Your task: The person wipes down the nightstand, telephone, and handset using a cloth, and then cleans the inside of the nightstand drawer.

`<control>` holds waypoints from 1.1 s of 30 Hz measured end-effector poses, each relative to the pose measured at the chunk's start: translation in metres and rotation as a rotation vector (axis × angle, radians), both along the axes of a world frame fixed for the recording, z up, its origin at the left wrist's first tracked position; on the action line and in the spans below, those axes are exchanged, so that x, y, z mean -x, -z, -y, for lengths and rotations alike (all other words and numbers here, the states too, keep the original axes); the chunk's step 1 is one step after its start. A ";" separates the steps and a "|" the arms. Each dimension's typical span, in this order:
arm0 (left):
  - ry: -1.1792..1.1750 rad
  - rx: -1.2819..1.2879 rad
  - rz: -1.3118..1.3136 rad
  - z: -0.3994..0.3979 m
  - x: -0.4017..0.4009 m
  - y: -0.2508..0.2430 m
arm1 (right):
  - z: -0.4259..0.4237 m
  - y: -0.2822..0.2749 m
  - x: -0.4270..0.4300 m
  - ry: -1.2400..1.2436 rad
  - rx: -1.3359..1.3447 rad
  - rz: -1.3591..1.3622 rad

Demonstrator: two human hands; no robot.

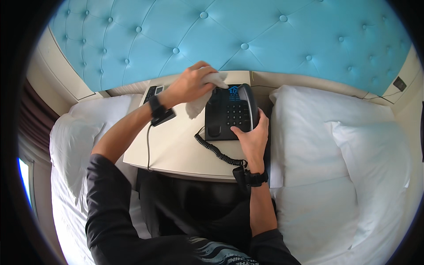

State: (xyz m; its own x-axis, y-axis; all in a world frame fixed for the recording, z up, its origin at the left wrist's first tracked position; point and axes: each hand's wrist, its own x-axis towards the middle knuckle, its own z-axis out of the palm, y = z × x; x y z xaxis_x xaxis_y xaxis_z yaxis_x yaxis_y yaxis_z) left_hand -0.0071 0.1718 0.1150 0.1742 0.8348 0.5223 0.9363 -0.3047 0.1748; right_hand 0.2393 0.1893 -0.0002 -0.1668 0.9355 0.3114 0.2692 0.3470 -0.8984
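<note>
A black corded desk telephone (220, 116) lies on the cream bedside table (175, 145). My left hand (193, 81) holds a pale grey-white cloth (198, 102) at the phone's upper left corner; part of the cloth hangs down beside the phone's left edge. My right hand (255, 132) is at the lower right of the phone, its fingers around the lower part of the black handset (250, 106) and its thumb over the keypad's bottom edge. The handset stands off its cradle, along the phone's right side. A coiled black cord (218, 152) runs from the phone's left to near my right wrist.
Beds with white pillows (308, 132) flank the table on both sides. A blue tufted headboard (232, 33) rises behind it. A black device (164, 117) with a cable sits under my left wrist, and a dark item with a small display (159, 89) lies at the table's back left.
</note>
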 end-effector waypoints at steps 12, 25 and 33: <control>-0.033 0.322 -0.118 -0.035 -0.018 0.049 | -0.002 0.003 -0.007 -0.044 -0.020 0.019; -0.037 0.280 -0.180 -0.040 -0.034 0.044 | 0.000 0.003 -0.007 -0.060 -0.047 0.044; -0.040 0.186 -0.135 -0.075 -0.032 0.061 | 0.002 0.005 -0.006 -0.049 -0.077 0.030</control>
State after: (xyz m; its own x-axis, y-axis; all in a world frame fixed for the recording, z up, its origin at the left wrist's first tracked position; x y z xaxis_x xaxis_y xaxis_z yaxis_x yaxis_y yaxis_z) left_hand 0.0251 0.2470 0.0537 0.1968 0.9223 0.3326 0.9656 -0.2410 0.0972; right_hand 0.2454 0.1871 -0.0051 -0.2226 0.8993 0.3765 0.2766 0.4285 -0.8601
